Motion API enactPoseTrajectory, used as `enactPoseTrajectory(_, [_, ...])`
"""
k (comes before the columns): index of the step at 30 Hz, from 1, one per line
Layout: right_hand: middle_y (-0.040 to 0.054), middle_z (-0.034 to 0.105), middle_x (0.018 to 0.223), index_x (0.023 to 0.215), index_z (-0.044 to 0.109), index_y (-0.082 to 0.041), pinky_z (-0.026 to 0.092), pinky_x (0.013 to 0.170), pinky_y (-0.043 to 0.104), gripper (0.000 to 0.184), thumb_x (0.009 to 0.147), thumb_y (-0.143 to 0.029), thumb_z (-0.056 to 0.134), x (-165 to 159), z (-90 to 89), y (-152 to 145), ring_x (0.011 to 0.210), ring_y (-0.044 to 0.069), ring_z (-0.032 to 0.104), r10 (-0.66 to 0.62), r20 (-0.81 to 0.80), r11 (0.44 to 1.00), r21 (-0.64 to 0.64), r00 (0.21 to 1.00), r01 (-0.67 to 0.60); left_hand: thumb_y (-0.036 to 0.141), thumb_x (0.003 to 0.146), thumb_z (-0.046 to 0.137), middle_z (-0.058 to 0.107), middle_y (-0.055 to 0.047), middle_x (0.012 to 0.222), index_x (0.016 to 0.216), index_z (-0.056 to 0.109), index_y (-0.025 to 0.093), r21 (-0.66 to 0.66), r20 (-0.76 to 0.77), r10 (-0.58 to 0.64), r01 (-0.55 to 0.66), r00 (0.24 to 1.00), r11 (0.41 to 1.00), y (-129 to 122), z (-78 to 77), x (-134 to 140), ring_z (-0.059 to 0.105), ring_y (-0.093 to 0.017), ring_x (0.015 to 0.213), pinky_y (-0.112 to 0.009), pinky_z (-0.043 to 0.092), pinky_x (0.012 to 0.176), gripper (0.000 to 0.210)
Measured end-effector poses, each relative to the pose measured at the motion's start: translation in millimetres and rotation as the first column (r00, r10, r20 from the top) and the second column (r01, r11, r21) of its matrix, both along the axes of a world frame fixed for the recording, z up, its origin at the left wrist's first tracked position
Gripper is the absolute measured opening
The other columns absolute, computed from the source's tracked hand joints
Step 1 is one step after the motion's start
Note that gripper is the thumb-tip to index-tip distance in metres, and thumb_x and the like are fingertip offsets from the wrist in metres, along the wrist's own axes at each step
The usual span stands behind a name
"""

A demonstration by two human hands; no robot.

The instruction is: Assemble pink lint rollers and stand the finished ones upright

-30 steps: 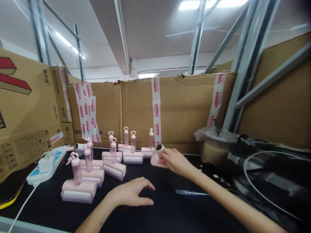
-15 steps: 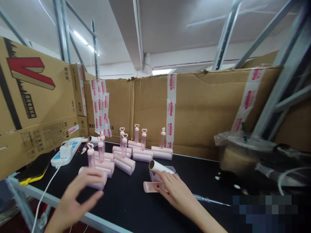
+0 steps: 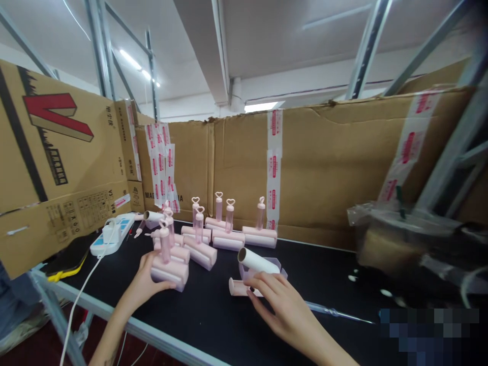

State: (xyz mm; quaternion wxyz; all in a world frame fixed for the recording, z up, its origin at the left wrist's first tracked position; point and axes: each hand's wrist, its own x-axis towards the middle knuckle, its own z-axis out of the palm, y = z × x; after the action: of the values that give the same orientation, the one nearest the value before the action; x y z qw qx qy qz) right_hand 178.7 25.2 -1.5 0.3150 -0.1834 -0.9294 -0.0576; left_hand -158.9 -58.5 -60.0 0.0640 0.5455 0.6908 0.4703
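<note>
My left hand (image 3: 147,287) wraps its thumb and fingers around the body of a small pink lint roller (image 3: 171,272), which has an upright clear-pink handle. On the black tabletop, my right hand (image 3: 280,297) has its fingertips and thumb on a pink curved shell piece (image 3: 237,287); its fingers hide part of that piece. Just behind those fingers, a white paper roll (image 3: 258,261) lies tilted on a lilac translucent cover (image 3: 281,266). Several more pink lint rollers (image 3: 227,240) with heart-shaped handle loops stand behind and to the left.
A clear-handled screwdriver-like tool (image 3: 331,310) lies to the right of my right hand. Farther right are a bagged cup (image 3: 389,249) and small white bits (image 3: 386,293). At left are a power strip (image 3: 112,235) with a white cable and a black-and-yellow object (image 3: 68,259). Cardboard walls (image 3: 324,168) enclose the back.
My left hand has come down and closed on the front-left lint roller, which has shifted slightly right. My right hand stays at the pink shell piece. The view has shifted a little.
</note>
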Motion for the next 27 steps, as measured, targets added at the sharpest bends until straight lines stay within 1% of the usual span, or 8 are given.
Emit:
enactPoseTrajectory(8, [0.0058, 0.060, 0.087, 0.093, 0.054, -0.023, 0.047, 0.072, 0.035, 0.012, 0.086, -0.020, 0.045, -3, -7.1, 4, 0.081, 0.020, 0.056, 0.030, 0.053, 0.999, -0.024, 0.998, -0.029, 0.050, 0.054, 0.071, 0.035, -0.012, 0.124, 0.124, 0.034, 0.021, -0.071, -0.023, -0.014, 0.013, 1.000, 0.997, 19, 5.8, 13, 0.040, -0.033, 0.121, -0.043, 0.033, 0.100, 0.085])
enactPoseTrajectory(14, [0.0059, 0.059, 0.085, 0.091, 0.054, -0.024, 0.047, 0.072, 0.036, 0.011, 0.086, -0.020, 0.045, -5, -12.2, 10, 0.080, 0.021, 0.057, 0.035, 0.062, 0.999, -0.024, 0.997, -0.034, 0.049, 0.052, 0.073, 0.025, -0.017, 0.136, 0.135, 0.007, 0.021, -0.023, -0.026, 0.010, -0.010, 1.000, 1.000, 25, 2.6, 23, 0.031, -0.034, 0.127, -0.046, 0.030, 0.101, 0.110])
enactPoseTrajectory(16, [0.0061, 0.059, 0.085, 0.091, 0.054, -0.024, 0.047, 0.072, 0.035, 0.012, 0.086, -0.020, 0.045, -5, -13.0, 12, 0.081, 0.020, 0.057, 0.040, 0.056, 0.999, -0.021, 0.998, -0.039, 0.046, 0.053, 0.074, 0.029, -0.019, 0.135, 0.135, -0.002, 0.019, 0.006, -0.003, -0.031, 0.031, 1.000, 1.000, 24, -1.6, 17, 0.035, -0.032, 0.125, -0.046, 0.031, 0.100, 0.115])
enactPoseTrajectory(18, [0.0060, 0.060, 0.085, 0.092, 0.054, -0.024, 0.047, 0.071, 0.034, 0.012, 0.086, -0.020, 0.045, -4, -12.4, 12, 0.079, 0.020, 0.057, 0.041, 0.045, 0.999, -0.012, 0.998, -0.041, 0.043, 0.063, 0.068, 0.035, -0.019, 0.131, 0.135, -0.004, 0.018, 0.028, -0.022, -0.064, 0.064, 0.998, 0.998, 23, -1.0, -1, 0.041, -0.027, 0.121, -0.043, 0.034, 0.098, 0.105])
enactPoseTrajectory(19, [0.0059, 0.060, 0.084, 0.092, 0.054, -0.023, 0.047, 0.070, 0.033, 0.012, 0.086, -0.020, 0.045, -4, -11.4, 12, 0.078, 0.019, 0.057, 0.041, 0.040, 0.999, -0.006, 0.998, -0.041, 0.040, 0.070, 0.062, 0.036, -0.019, 0.130, 0.135, -0.003, 0.016, 0.039, -0.054, -0.058, 0.060, 0.997, 0.997, 24, 2.3, -14, 0.042, -0.025, 0.120, -0.042, 0.036, 0.097, 0.094])
enactPoseTrajectory(22, [0.0054, 0.060, 0.083, 0.090, 0.055, -0.022, 0.046, 0.069, 0.031, 0.012, 0.086, -0.019, 0.045, -4, -6.8, 9, 0.076, 0.018, 0.057, 0.038, 0.040, 0.999, 0.014, 0.998, -0.039, 0.026, 0.083, 0.039, 0.043, -0.017, 0.125, 0.133, 0.010, 0.014, 0.008, -0.214, 0.096, -0.097, 0.972, 0.995, 37, 23.6, -61, 0.048, -0.023, 0.113, -0.042, 0.039, 0.093, 0.059])
enactPoseTrajectory(25, [0.0049, 0.059, 0.082, 0.089, 0.056, -0.020, 0.044, 0.070, 0.030, 0.012, 0.086, -0.017, 0.045, -3, -2.1, 5, 0.076, 0.017, 0.056, 0.034, 0.031, 0.999, 0.023, 0.999, -0.035, 0.013, 0.079, 0.036, 0.048, -0.012, 0.124, 0.123, 0.039, 0.016, -0.070, -0.323, 0.089, -0.118, 0.942, 0.991, 63, 46.4, -94, 0.044, -0.026, 0.115, -0.045, 0.031, 0.098, 0.044])
enactPoseTrajectory(27, [0.0044, 0.059, 0.081, 0.089, 0.056, -0.020, 0.043, 0.071, 0.030, 0.012, 0.085, -0.017, 0.045, -1, 0.2, 4, 0.076, 0.016, 0.056, 0.023, 0.008, 0.999, 0.026, 1.000, -0.023, 0.009, 0.076, 0.037, 0.051, -0.009, 0.125, 0.114, 0.051, 0.019, -0.147, -0.392, 0.061, -0.127, 0.918, 0.981, 82, 52.7, -101, 0.043, -0.028, 0.115, -0.047, 0.028, 0.098, 0.042])
